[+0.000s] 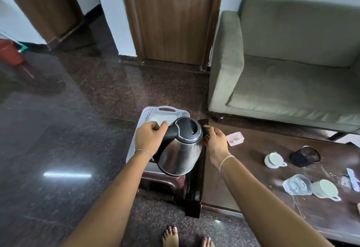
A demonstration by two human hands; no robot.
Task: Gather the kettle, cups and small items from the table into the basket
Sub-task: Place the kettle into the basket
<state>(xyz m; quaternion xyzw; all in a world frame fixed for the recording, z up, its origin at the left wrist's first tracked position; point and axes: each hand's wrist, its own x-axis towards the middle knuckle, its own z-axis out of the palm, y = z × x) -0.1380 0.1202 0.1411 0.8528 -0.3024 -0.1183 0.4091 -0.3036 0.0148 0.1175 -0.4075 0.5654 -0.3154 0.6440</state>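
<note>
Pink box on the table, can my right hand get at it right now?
Probably yes: the pink box lies just beside the right hand, nothing between them, but that hand holds the kettle and must let go first.

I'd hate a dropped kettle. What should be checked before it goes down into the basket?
1. Left hand grips kettle handle: ok.
2. Right hand holds the spout side: ok.
3. Lid closed: ok.
4. Kettle above the basket: ok.
5. Basket floor under kettle free: cannot tell, hidden.
6. Basket steady on the stool: cannot tell.
</note>
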